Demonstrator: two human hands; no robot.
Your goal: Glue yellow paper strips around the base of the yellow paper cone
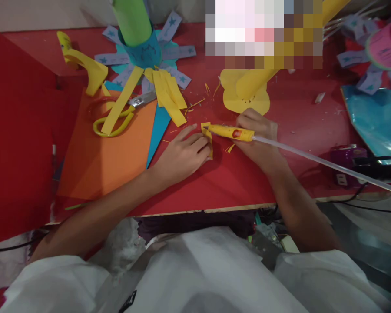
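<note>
My left hand [184, 152] presses its fingers down on a small yellow paper piece [208, 138] lying on the red table [231, 182]. My right hand [259, 139] is wrapped around a yellow glue gun [231, 132], its nozzle touching the top of that paper piece. A long clear glue stick [319, 161] sticks out of the gun's back toward the right.
Orange paper [107, 152] and a blue paper triangle [158, 130] lie left of my hands, with yellow-handled scissors [117, 119] and yellow strips [169, 93]. A green and blue paper tube craft [140, 39] stands behind. A yellow flower shape [246, 93], purple device [345, 156] and cables sit right.
</note>
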